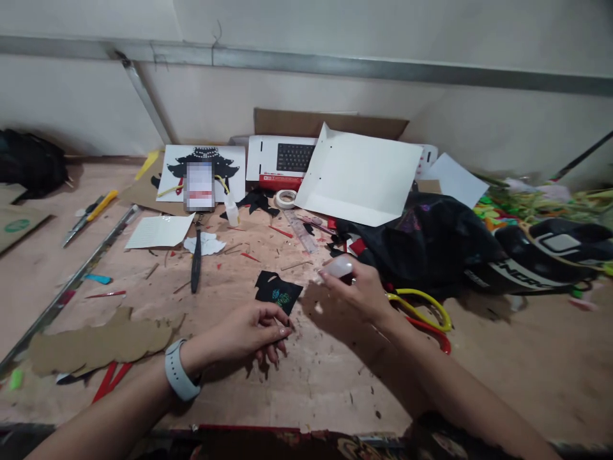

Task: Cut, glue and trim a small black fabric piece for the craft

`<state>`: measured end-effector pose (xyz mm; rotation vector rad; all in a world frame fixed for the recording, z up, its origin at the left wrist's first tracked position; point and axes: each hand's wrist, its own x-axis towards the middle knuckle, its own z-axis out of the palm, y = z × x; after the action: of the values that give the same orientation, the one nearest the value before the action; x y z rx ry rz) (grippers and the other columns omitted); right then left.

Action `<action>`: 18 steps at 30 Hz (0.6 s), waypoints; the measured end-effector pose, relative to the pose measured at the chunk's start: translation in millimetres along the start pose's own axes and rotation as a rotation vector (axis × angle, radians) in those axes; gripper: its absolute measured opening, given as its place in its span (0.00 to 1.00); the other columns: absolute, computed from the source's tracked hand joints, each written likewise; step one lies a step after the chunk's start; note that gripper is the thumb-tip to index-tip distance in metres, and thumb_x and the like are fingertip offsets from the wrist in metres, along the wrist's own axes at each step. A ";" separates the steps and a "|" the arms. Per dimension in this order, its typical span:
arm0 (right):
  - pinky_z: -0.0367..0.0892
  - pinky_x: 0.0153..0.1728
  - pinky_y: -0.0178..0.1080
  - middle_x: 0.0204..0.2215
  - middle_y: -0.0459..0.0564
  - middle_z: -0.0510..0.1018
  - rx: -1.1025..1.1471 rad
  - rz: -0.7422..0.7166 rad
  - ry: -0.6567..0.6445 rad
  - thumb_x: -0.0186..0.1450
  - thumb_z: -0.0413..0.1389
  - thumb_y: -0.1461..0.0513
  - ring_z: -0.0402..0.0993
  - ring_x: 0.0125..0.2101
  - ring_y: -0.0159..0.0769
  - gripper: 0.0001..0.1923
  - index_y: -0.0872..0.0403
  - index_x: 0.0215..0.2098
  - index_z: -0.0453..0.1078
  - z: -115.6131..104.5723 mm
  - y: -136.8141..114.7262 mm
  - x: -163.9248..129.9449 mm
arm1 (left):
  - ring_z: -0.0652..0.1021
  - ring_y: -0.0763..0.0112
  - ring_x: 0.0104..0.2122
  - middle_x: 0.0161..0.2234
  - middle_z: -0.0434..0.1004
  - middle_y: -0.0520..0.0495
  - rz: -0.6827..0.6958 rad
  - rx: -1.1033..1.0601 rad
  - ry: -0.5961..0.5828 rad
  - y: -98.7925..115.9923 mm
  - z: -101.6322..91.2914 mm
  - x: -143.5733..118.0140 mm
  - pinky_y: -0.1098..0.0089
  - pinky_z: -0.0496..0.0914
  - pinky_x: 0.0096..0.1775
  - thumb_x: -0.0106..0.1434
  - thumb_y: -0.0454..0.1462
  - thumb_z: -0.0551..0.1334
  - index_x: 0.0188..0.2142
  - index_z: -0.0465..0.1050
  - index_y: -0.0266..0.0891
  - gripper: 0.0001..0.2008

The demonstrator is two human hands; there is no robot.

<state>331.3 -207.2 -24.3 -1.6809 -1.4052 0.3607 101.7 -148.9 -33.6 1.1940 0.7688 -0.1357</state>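
My right hand point(357, 291) is closed around a small translucent white squeeze bottle point(341, 266), raised over the table. To its left, a black piece of fabric point(278, 292) with a green and blue pattern lies on the wood. My left hand point(261, 335), with a pale watch strap on its wrist, is at the near edge of this fabric. Its thumb and index finger are pinched together by the fabric's near corner; what sits between them is too small to make out. The other fingers curl below. Scissors with yellow and red handles point(424, 313) rest beside my right forearm.
Cut brown cardboard point(103, 342) lies at left, near a yellow utility knife point(90, 217) and a metal strip point(76, 275). Farther back are another small bottle point(232, 211), a tape roll point(286, 199), a white sheet point(359, 176) and a keyboard box point(268, 160). Black cloth point(431, 243) is heaped at right.
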 end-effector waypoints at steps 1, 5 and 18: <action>0.64 0.22 0.35 0.20 0.46 0.74 -0.001 0.006 -0.005 0.60 0.59 0.52 0.68 0.20 0.34 0.12 0.53 0.28 0.71 0.3 -0.2 -0.4 | 0.75 0.75 0.21 0.27 0.75 0.50 -0.006 -0.012 0.002 -0.6 0.1 0.3 0.77 0.62 0.19 0.55 0.50 0.65 0.37 0.67 0.37 0.20; 0.64 0.22 0.35 0.21 0.46 0.75 0.027 0.017 0.019 0.60 0.59 0.53 0.68 0.20 0.33 0.12 0.53 0.30 0.72 1.4 1.2 -0.7 | 0.75 0.76 0.22 0.28 0.76 0.50 0.004 -0.059 0.007 -1.5 -0.1 0.9 0.77 0.63 0.21 0.54 0.47 0.67 0.38 0.69 0.37 0.19; 0.64 0.22 0.35 0.21 0.46 0.75 0.003 0.004 -0.056 0.58 0.60 0.53 0.68 0.20 0.33 0.12 0.54 0.29 0.71 0.8 0.4 -2.3 | 0.69 0.80 0.17 0.23 0.68 0.57 0.013 -0.154 0.021 -5.6 -3.1 2.0 0.78 0.61 0.19 0.55 0.50 0.67 0.41 0.68 0.38 0.21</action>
<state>330.3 -208.9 -25.7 -1.6832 -1.4411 0.4150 99.0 -147.9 -39.7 1.0557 0.7762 -0.0524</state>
